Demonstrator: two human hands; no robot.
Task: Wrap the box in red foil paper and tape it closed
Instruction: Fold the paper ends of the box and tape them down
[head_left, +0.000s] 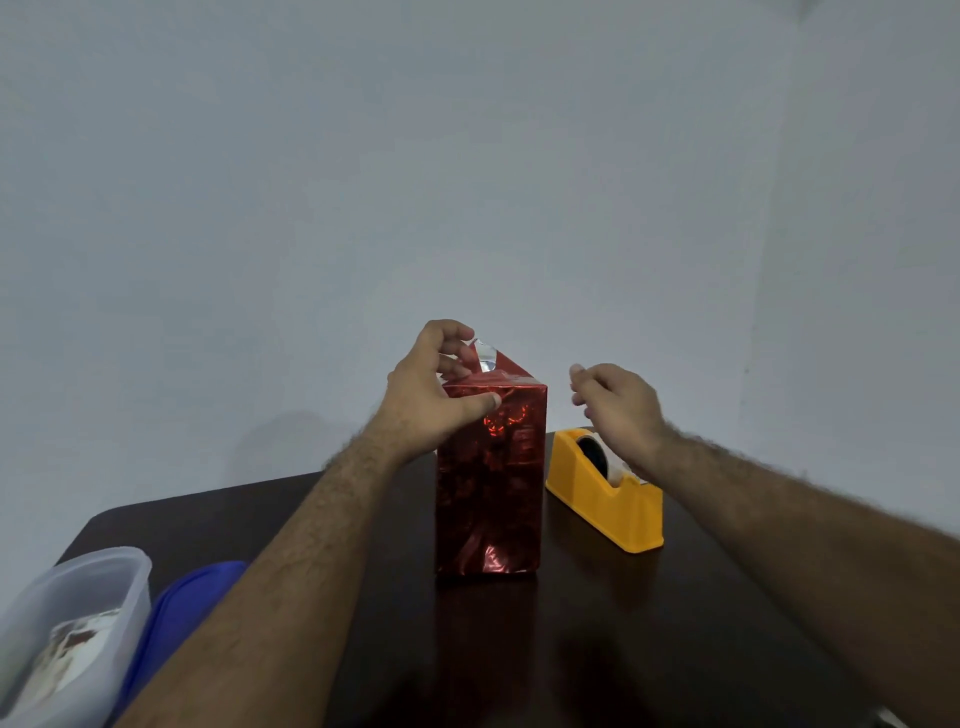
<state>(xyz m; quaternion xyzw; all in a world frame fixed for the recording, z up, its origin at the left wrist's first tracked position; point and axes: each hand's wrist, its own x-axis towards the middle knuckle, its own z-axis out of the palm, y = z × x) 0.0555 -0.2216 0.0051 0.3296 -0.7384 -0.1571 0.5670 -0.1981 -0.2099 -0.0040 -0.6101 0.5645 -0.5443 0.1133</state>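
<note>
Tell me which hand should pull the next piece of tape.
Probably the right hand: it hovers free directly above the yellow tape dispenser. The left hand is busy gripping the red foil-wrapped box at its top, thumb on the front, fingers at the raised flap.

Glossy red foil (491, 467), yellow plastic dispenser (605, 501)

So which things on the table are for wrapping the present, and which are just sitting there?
For the wrapping:
- box in red foil, gripped at the top by the left hand
- yellow tape dispenser, with the right hand above it

Just sitting there:
- clear plastic tub
- blue lid beside it
</note>
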